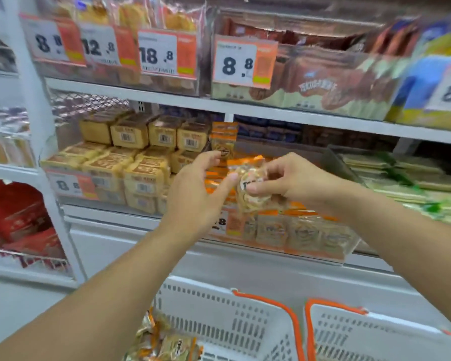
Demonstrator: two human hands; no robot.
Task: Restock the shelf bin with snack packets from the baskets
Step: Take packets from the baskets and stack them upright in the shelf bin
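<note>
packet held over the bin, not yet dropped

we have both hands raised in front of the middle shelf. our right hand (284,178) pinches one packet (250,188), its grip curled round the packet's right side with the thumb across the front. our left hand (201,188) has its fingers mostly straight and spread, one fingertip touching the packet's left edge, so it steadies more than it holds.

the packet hangs just above the clear bin (305,238), which already holds rows of like packets with orange tops. more packets stand at the back of the same slot. below, the left basket (219,316) still has packets in its near corner; the right basket (362,332) shows no contents in the part we can see.

we judge the risks as these. the grip is a light one on slick wrapping, so the packet could slip and fall in front of the bin, towards the baskets. the front rows look nearly full, so pushing it in could tip neighbours or leave it askew. the yellow boxes (143,175) sit just to the left, and a careless placement could put it in the wrong slot. the view is blurred, so we cannot read the label.
</note>
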